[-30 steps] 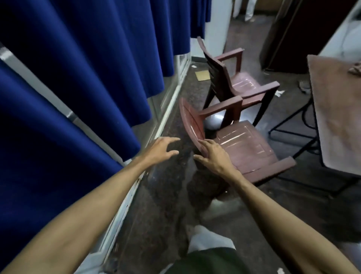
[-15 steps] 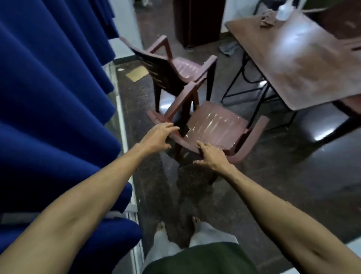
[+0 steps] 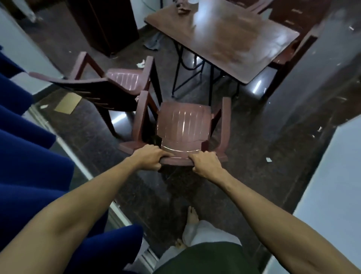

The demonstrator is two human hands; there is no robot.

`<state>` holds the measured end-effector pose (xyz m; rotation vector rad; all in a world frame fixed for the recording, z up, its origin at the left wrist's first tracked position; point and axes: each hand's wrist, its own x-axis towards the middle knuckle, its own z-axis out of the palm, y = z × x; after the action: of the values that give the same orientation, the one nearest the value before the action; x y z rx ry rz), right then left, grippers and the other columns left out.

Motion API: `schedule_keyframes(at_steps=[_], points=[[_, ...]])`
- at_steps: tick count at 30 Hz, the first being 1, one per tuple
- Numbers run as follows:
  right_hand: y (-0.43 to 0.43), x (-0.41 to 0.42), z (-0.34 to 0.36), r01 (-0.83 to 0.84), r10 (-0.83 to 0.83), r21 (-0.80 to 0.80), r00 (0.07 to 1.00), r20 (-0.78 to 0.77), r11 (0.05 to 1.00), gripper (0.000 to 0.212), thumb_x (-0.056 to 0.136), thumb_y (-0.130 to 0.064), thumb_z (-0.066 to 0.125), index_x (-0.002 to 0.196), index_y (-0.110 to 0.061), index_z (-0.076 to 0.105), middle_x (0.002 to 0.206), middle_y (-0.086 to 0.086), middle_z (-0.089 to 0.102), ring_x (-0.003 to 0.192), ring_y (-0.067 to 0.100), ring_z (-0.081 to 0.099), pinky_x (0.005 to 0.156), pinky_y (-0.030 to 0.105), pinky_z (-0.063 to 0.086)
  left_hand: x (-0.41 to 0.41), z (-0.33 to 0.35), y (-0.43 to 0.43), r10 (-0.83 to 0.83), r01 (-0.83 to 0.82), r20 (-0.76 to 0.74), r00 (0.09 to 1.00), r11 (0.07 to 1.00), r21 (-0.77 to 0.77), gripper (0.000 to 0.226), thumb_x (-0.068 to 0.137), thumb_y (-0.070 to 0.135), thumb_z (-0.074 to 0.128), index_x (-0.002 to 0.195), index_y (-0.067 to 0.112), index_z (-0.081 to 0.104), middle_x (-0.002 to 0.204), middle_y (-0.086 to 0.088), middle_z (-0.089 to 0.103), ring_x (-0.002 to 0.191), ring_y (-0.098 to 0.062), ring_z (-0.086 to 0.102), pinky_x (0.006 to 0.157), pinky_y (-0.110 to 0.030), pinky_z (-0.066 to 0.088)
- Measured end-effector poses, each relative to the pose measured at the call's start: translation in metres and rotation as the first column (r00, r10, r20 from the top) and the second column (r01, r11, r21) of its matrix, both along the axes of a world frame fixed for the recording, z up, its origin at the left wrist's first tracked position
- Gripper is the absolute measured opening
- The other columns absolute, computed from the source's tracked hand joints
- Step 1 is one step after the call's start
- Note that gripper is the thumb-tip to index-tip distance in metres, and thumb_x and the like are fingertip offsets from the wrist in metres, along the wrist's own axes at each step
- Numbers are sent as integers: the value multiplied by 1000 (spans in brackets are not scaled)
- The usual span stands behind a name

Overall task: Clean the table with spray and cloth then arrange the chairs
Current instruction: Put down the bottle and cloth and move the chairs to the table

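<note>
A: What is hard to make out?

B: The far edge of the desk [image 3: 224,39] is blurred. What looks like a crumpled cloth [image 3: 182,10] lies there. Just beside it a pale object [image 3: 193,1] is cut off at the top of the view, and I cannot tell what it is. At the desk's right edge a brown shape [image 3: 283,57] sits partly under the top, too smeared to name.

A: And the chair being handled?

B: The near chair [image 3: 183,127] stands on the floor [image 3: 254,156] just short of the desk's near corner, with its seat facing the desk. It is seen from above, so its seat and arms hide most of its legs.

A: The hands?

B: Both are closed on the top rail of its backrest. The left hand [image 3: 148,158] grips the left part with its fingers curled over the rail. The right hand [image 3: 205,162] grips the right part the same way.

A: Counts?

B: Two hands and one desk. Two chairs are plain to see: the held one and a second chair [image 3: 125,80] just to its left, so close that I cannot tell whether they touch. One blue curtain [image 3: 29,156] runs down the left side, cut off by the edge. One flat piece of cardboard [image 3: 67,102] lies on the floor, among a few pale scraps.
</note>
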<state>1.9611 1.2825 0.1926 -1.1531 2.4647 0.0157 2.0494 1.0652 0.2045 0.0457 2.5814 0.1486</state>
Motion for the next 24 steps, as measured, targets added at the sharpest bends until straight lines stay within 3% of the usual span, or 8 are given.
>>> schedule_keyframes(at_steps=[7,14,24], points=[[-37,-24,-3,70,-70,2,997,-38,998,28,84,-17,61,111,-22,64,101,6,70,93,30,67,93,61,48,-39,-2,-47,-97,98,-69,993,995,18,70,74,33,57,142,50,51,118,1,74,102,-26,69,84,-39,57],[-95,-28,-4,179,-177,27,982,-66,984,29,82,-18,62,111,-22,63,101,5,71,97,31,67,91,57,49,-73,6,-110,-248,248,-38,968,969,12,71,81,26,56,149,43,47,126,-5,71,108,-29,67,91,-40,53],[-172,-25,-3,460,-455,88,888,-71,884,40,85,-18,61,123,-29,61,113,0,69,107,25,64,100,54,39,-114,8,-192,-455,466,-114,883,879,104,67,82,26,56,148,36,51,124,-7,72,109,-31,68,95,-40,53]])
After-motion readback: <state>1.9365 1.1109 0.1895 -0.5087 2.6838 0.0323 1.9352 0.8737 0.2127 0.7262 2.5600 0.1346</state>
